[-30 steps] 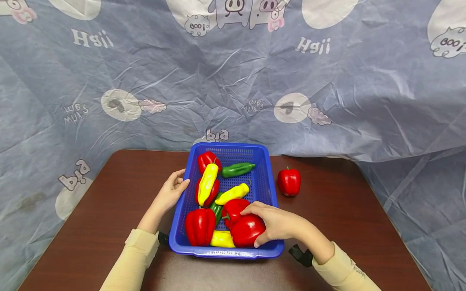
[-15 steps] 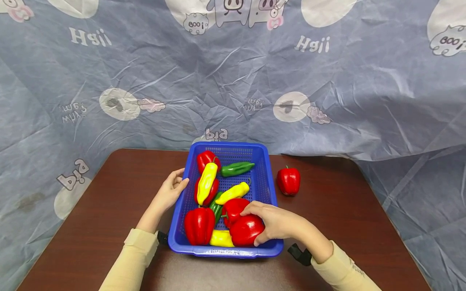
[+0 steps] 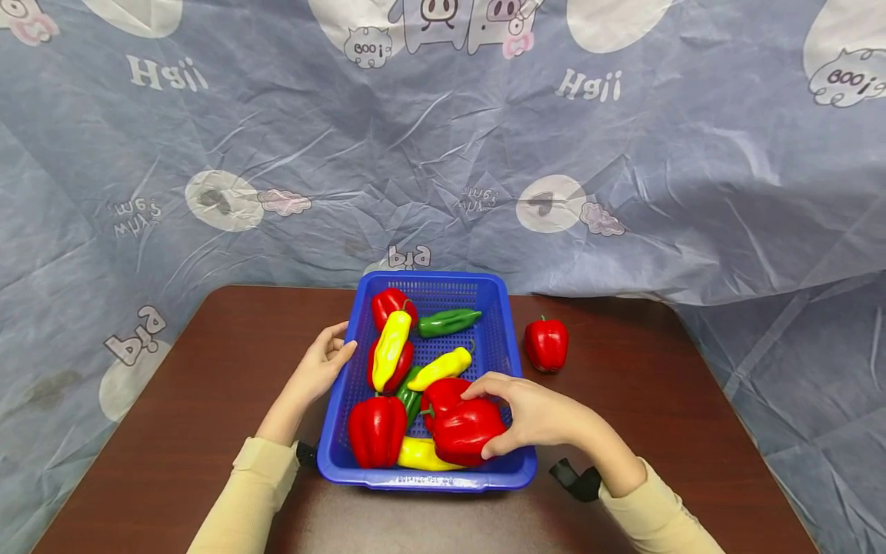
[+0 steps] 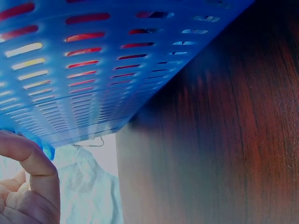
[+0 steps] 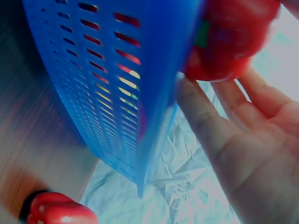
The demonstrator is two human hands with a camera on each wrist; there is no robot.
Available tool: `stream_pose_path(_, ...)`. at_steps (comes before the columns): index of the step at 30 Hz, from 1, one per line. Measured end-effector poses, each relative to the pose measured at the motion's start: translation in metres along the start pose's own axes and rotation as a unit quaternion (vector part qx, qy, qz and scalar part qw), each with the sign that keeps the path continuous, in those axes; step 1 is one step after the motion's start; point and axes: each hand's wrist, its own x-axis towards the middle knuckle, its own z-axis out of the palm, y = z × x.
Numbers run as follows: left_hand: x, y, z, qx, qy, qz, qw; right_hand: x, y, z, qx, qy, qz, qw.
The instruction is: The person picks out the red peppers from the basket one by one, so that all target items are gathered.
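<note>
A blue plastic basket full of peppers stands on the table. My left hand holds its left rim, thumb at the edge and fingers bent against the outside; the left wrist view shows curled fingers beside the wall. Over the front right corner, my right hand grips a red bell pepper between thumb and fingers. In the right wrist view that pepper sits beyond the rim, fingers behind it. Another red bell pepper lies partly hidden under it.
Also in the basket are red bell peppers, yellow peppers and green peppers. One red bell pepper stands on the brown table, right of the basket. A printed grey-blue cloth hangs behind.
My right hand has shifted slightly right and up, and the gripped bell pepper has risen and tilted, covering more of the one behind. The left hand and basket stay nearly still.
</note>
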Motion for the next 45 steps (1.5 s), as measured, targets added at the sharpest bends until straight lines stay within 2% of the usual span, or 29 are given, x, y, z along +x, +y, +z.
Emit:
stream_pose_path(3, 0.000, 0.000, 0.001, 0.002, 0.000, 0.003, 1.0000, -0.003, 0.002, -0.005, 0.023, 0.026, -0.008, 0.9994)
stream_pose_path(7, 0.001, -0.001, 0.002, 0.002, 0.001, 0.001, 1.0000, -0.007, 0.005, -0.011, 0.090, 0.067, -0.017, 0.9935)
stream_pose_path(11, 0.001, -0.001, 0.002, 0.005, 0.003, 0.003, 1.0000, -0.011, 0.011, -0.017, 0.168, 0.104, -0.026, 0.9799)
stream_pose_path(18, 0.000, 0.000, 0.001, 0.002, 0.002, 0.002, 1.0000, -0.022, 0.026, -0.029, 0.228, 0.201, -0.026, 0.9522)
stream_pose_path(21, 0.000, 0.000, 0.001, 0.000, 0.000, 0.004, 1.0000, -0.028, 0.034, -0.035, 0.270, 0.253, -0.012, 0.9290)
stream_pose_path(23, -0.001, -0.001, 0.001, 0.000, -0.001, 0.004, 1.0000, -0.033, 0.041, -0.039, 0.304, 0.289, 0.000, 0.9077)
stream_pose_path(28, 0.000, -0.001, 0.001, 0.000, 0.001, 0.003, 1.0000, -0.046, 0.061, -0.045, 0.375, 0.375, 0.039, 0.8470)
stream_pose_path(31, 0.000, 0.000, 0.002, 0.000, 0.005, 0.001, 1.0000, -0.053, 0.075, -0.048, 0.400, 0.410, 0.078, 0.8161)
stream_pose_path(33, 0.001, 0.000, 0.002, 0.001, 0.005, 0.000, 1.0000, -0.056, 0.085, -0.049, 0.410, 0.426, 0.104, 0.7997)
stream_pose_path(40, 0.000, -0.001, 0.002, 0.003, 0.003, 0.001, 1.0000, -0.060, 0.118, -0.048, 0.438, 0.463, 0.181, 0.7489)
stream_pose_path(43, 0.000, -0.001, 0.002, 0.003, 0.005, -0.002, 1.0000, -0.059, 0.132, -0.045, 0.440, 0.469, 0.211, 0.7363)
stream_pose_path(45, 0.000, -0.001, 0.002, 0.000, 0.005, -0.001, 1.0000, -0.058, 0.141, -0.043, 0.436, 0.468, 0.234, 0.7322)
